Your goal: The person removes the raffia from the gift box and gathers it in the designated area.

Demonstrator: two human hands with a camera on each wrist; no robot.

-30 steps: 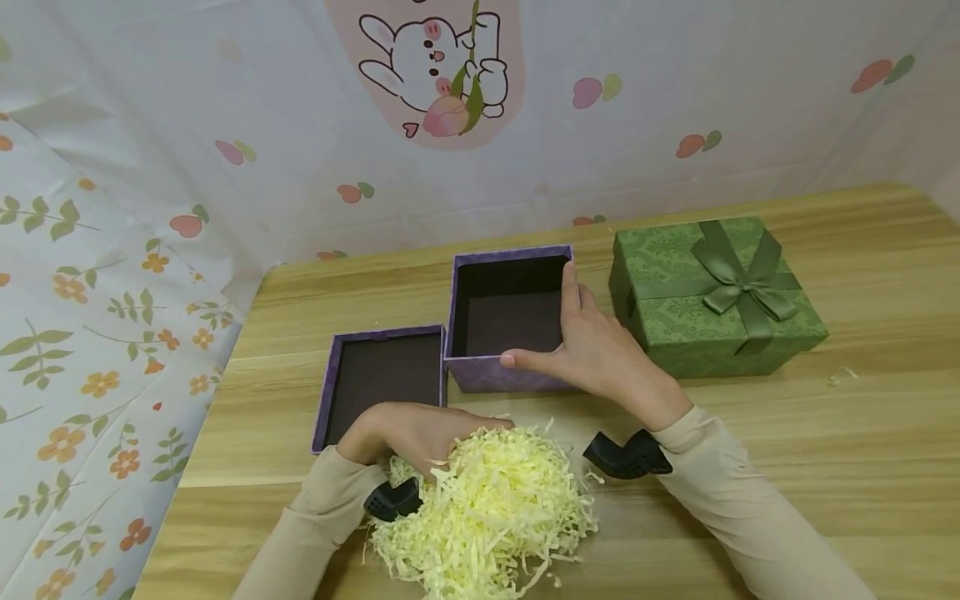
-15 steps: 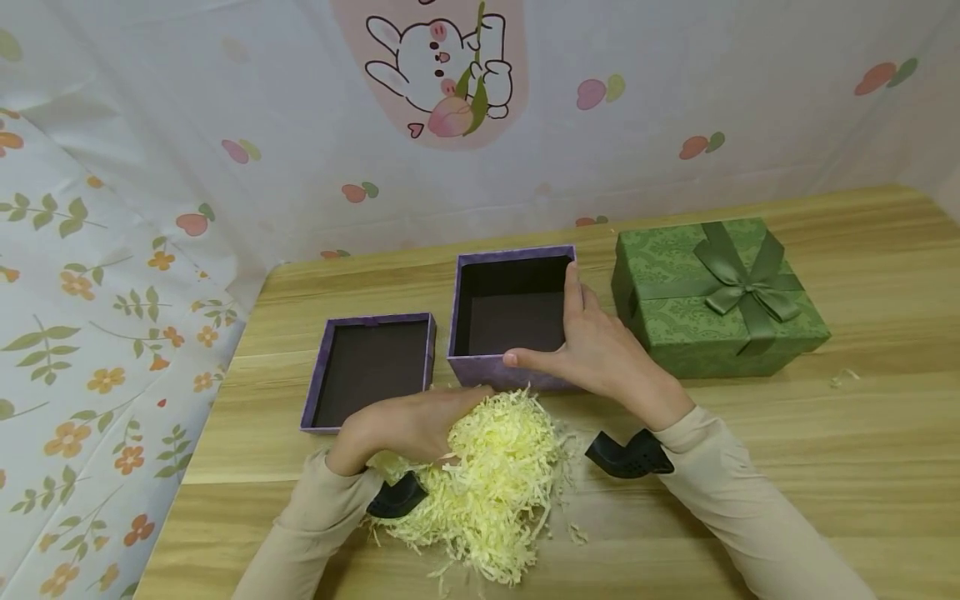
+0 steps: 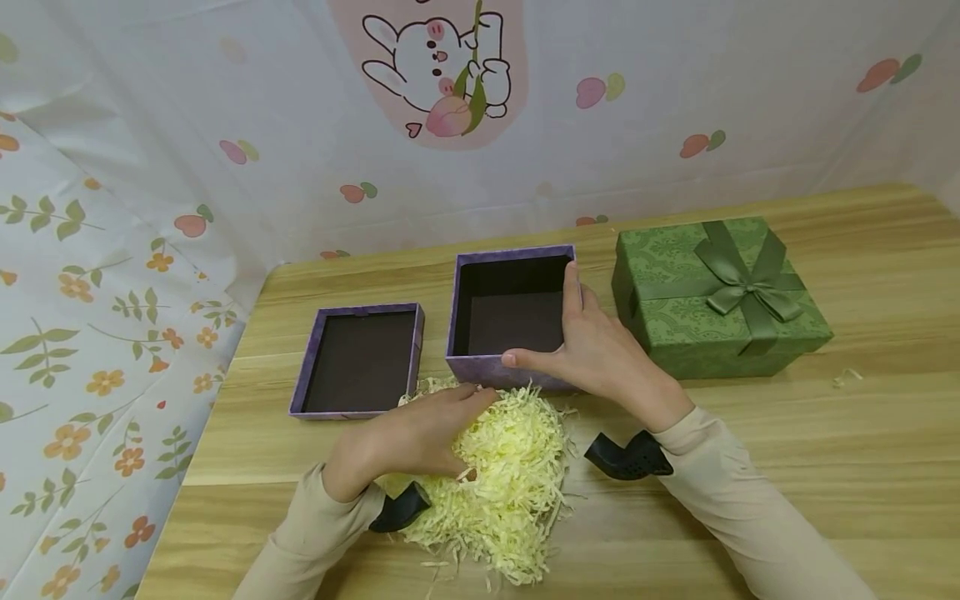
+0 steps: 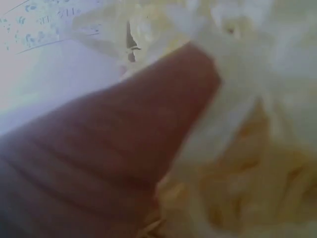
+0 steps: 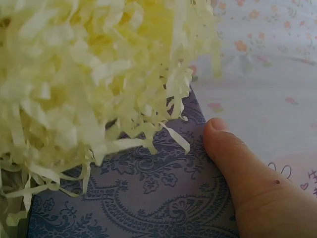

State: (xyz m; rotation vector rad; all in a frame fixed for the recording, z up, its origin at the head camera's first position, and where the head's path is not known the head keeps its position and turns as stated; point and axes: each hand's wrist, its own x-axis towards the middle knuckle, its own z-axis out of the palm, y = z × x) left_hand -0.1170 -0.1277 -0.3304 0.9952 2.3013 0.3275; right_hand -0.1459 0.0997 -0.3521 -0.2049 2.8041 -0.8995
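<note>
Flower-print cloth (image 3: 71, 375) hangs left of the wood-grain table (image 3: 240, 467). One upturned purple lid (image 3: 360, 362) comes first; then the left hand (image 3: 416, 429) rests on one heap of shredded yellow paper (image 3: 513, 475), fingertips partly hidden, so I cannot tell if it pinches. Careless tugging could scatter strands. Just behind, the right hand (image 3: 603, 346) grips one open purple box (image 3: 474, 369). Rightmost stands one bow-tied green gift box (image 3: 697, 333).

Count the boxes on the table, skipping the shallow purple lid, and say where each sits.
2: the open purple box at the middle, touched by the right hand, and the closed green box to its right. No other box shows.
</note>
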